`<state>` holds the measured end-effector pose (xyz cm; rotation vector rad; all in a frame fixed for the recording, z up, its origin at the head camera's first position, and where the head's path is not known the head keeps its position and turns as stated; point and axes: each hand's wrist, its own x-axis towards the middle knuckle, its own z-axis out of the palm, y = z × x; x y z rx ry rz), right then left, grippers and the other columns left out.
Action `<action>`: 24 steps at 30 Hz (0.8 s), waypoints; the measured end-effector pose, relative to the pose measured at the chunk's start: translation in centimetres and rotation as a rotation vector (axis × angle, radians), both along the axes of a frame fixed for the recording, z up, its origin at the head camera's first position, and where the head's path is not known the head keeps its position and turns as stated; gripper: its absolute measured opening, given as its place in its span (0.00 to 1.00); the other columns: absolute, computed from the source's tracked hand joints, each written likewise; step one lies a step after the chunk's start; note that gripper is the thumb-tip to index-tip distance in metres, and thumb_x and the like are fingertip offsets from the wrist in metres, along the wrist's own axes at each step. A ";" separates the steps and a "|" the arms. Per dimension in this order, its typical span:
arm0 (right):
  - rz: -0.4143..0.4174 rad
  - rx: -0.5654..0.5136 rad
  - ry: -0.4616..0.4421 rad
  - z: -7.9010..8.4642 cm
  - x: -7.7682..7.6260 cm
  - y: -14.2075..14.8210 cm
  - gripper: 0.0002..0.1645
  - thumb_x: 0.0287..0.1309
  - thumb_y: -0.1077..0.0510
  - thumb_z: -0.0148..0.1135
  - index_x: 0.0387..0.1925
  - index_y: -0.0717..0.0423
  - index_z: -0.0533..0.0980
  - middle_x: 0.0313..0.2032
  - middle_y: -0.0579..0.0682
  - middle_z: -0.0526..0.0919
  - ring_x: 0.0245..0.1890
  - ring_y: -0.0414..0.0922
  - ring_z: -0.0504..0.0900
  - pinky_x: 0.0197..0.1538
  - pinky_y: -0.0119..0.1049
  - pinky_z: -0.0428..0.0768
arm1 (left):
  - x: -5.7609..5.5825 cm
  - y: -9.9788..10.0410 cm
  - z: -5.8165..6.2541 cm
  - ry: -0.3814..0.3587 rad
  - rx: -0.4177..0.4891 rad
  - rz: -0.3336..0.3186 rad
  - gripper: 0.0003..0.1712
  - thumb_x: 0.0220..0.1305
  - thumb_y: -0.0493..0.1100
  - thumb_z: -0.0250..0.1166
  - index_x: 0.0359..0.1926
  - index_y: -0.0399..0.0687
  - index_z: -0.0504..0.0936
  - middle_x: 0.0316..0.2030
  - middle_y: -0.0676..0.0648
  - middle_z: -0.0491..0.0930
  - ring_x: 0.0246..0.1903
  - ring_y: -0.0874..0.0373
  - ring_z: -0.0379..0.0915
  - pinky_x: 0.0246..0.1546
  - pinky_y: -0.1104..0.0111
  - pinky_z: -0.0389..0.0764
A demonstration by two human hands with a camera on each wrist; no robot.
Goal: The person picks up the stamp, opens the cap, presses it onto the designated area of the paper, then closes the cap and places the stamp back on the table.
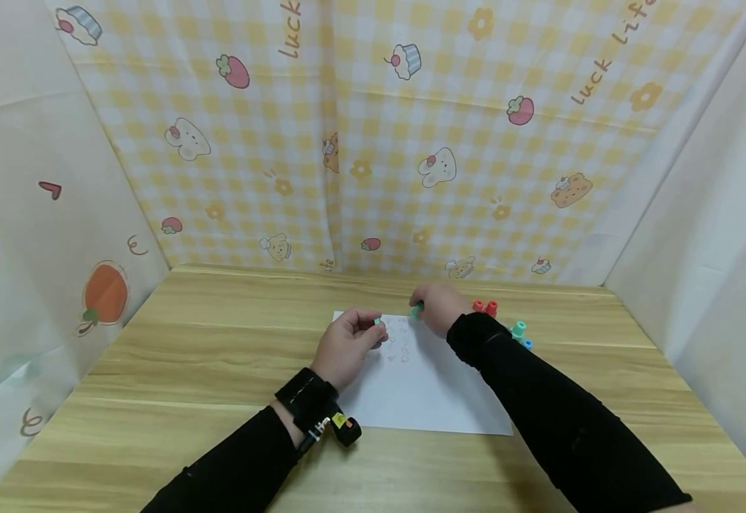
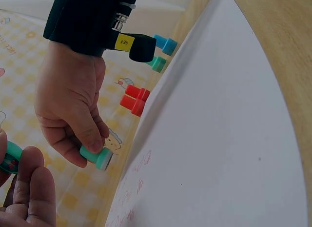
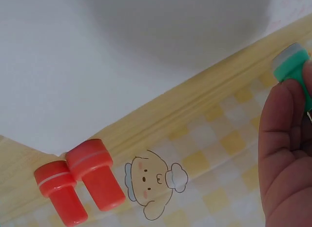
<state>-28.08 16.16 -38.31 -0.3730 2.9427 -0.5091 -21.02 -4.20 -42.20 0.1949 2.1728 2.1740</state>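
Note:
My right hand (image 1: 439, 308) pinches a green toy stamp (image 2: 96, 157) above the far edge of a white paper sheet (image 1: 437, 392). The stamp's pale grey end points down in the left wrist view. My left hand (image 1: 347, 349) holds a small green cap (image 2: 10, 158) between thumb and fingers, over the sheet's far left corner. The cap's hollow side shows in the left wrist view. Small reddish stamped marks (image 2: 141, 185) run down the paper's left part, between the hands.
Two red stamps (image 3: 95, 173) stand side by side just past the paper's far edge. A green stamp (image 1: 519, 329) and a blue stamp (image 1: 527, 343) stand to their right, partly behind my right sleeve. A checked cloth (image 1: 373, 178) hangs behind the wooden table (image 1: 219, 342).

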 end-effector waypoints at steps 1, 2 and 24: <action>-0.001 0.005 -0.006 -0.1 -0.1 0.0 0.14 0.69 0.65 0.66 0.54 0.57 0.86 0.53 0.55 0.89 0.52 0.51 0.86 0.60 0.47 0.84 | 0.0 0.0 0.0 -0.001 -0.001 0.001 0.12 0.74 0.34 0.64 0.56 0.36 0.80 0.45 0.42 0.82 0.41 0.61 0.85 0.46 0.71 0.88; -0.001 0.009 -0.011 -0.1 -0.1 -0.1 0.14 0.70 0.65 0.66 0.55 0.56 0.86 0.53 0.55 0.89 0.53 0.51 0.86 0.60 0.47 0.84 | 0.0 0.0 0.0 -0.002 -0.004 0.001 0.12 0.74 0.34 0.64 0.56 0.36 0.80 0.45 0.42 0.82 0.41 0.61 0.85 0.46 0.71 0.88; 0.024 0.044 -0.009 -1.2 -0.6 0.1 0.14 0.70 0.65 0.65 0.53 0.55 0.86 0.54 0.55 0.89 0.56 0.53 0.86 0.62 0.48 0.83 | -0.1 0.0 -0.2 0.001 -0.029 -0.010 0.15 0.75 0.35 0.64 0.58 0.34 0.79 0.45 0.42 0.82 0.41 0.60 0.85 0.48 0.70 0.88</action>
